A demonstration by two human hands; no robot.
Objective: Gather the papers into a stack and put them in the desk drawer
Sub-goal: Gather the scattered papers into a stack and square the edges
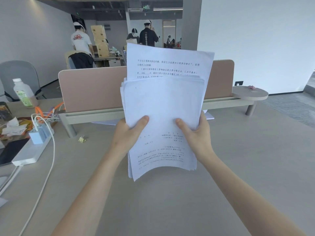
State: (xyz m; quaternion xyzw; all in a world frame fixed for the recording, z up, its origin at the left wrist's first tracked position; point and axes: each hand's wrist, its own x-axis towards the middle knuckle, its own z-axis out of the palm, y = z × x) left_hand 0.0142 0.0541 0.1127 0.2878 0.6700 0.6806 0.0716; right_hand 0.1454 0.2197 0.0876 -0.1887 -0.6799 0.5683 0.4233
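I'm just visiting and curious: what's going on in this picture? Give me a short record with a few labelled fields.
Held item: stack of papers, raised upright above the desk
Left hand: grips the stack's left edge, thumb on front
Right hand: grips the right edge, thumb on front
Stack state: uneven; one printed sheet sticks up higher than the rest
Papers left on desk: a few sheets by the divider
Drawer: not in view
Nearby: binder clip, power strip, bottle

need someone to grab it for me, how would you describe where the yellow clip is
Start at the pink divider across the desk and find its left metal leg. The clip lies on the desk just right of that leg's foot, small and pale yellow, unlike the white power strip further left.
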